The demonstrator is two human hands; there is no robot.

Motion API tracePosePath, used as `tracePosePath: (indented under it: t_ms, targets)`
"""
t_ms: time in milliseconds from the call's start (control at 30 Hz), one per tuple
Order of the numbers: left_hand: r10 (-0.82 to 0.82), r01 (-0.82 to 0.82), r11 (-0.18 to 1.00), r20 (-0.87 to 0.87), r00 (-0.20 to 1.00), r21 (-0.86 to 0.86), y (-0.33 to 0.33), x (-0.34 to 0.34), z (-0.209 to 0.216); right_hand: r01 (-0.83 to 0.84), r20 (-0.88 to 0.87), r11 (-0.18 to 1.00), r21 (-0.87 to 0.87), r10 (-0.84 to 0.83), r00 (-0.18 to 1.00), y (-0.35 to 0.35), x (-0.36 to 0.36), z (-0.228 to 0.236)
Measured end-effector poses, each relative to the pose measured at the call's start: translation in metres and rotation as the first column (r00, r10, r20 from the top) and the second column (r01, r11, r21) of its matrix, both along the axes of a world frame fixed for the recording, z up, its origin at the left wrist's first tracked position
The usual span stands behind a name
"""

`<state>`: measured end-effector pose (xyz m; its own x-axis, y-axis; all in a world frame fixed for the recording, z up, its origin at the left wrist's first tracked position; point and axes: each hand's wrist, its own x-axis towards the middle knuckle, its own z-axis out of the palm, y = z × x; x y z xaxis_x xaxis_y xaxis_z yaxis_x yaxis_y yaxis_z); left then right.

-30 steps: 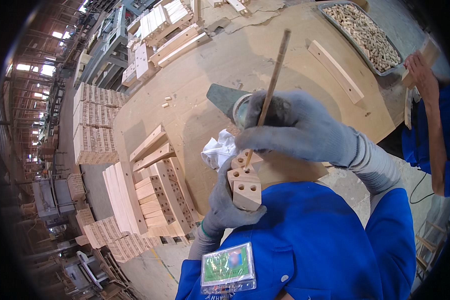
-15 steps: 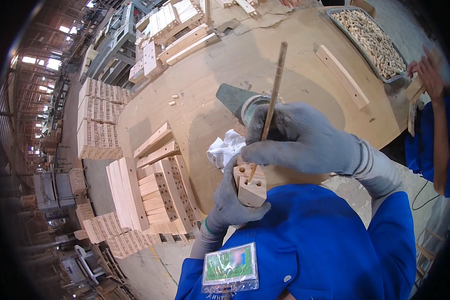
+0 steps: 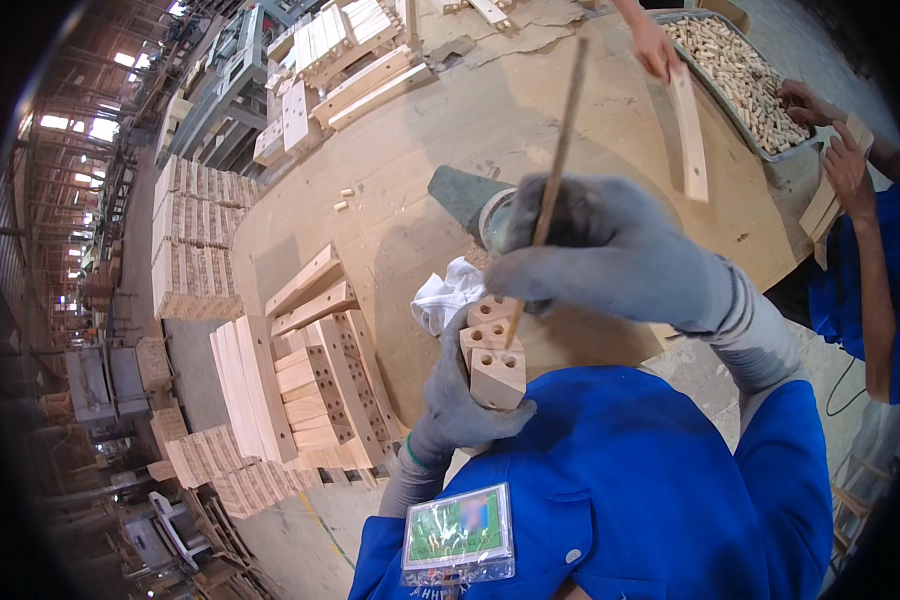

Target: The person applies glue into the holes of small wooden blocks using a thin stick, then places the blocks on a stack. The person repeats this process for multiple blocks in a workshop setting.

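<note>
Deep in a workshop point(image 3: 80, 260), beside a brown tabletop point(image 3: 380, 215) bearing a white cloth point(image 3: 447, 296), with a tray point(image 3: 773, 157) of small wooden dowels point(image 3: 730, 75) near the far right corner. Grasping wooden blocks point(image 3: 497, 386) in the grey-gloved left hand point(image 3: 457, 400), close in front of the blue shirt point(image 3: 630, 470); pinching a thin stick point(image 3: 560, 150) in the gloved right hand point(image 3: 610, 255), slanted down toward the drilled holes point(image 3: 487, 361). Seemingly at the step of working the stick's tip point(image 3: 511, 345) at those holes; too blurred to tell whether inside one or just above. Probably calls next for a steady left hold and careful lining-up with a hole. As for looks: pale, smooth, angular, with round dark holes in upturned ends.
</note>
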<state>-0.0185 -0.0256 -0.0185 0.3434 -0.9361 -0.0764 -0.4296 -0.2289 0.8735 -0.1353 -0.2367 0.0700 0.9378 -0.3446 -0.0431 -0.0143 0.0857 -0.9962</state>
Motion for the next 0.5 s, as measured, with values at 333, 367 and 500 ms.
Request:
tracePosePath:
  t_ms: [333, 367, 500]
  targets:
    - [0.034, -0.032, 0.997, -0.035, 0.999, 0.067, 0.001, 0.001, 0.0, -0.028, -0.028, 0.996, 0.082, 0.031, 0.999, 0.003, 0.002, -0.021]
    - [0.03, -0.028, 0.998, -0.023, 0.999, 0.061, 0.002, 0.002, -0.001, -0.024, -0.008, 0.999, 0.034, 0.025, 1.0, 0.003, 0.002, -0.021]
    - [0.015, -0.015, 0.999, -0.007, 1.0, 0.046, 0.003, 0.003, -0.004, -0.029, 0.138, 0.981, -0.19, 0.055, 0.989, 0.004, -0.001, -0.018]
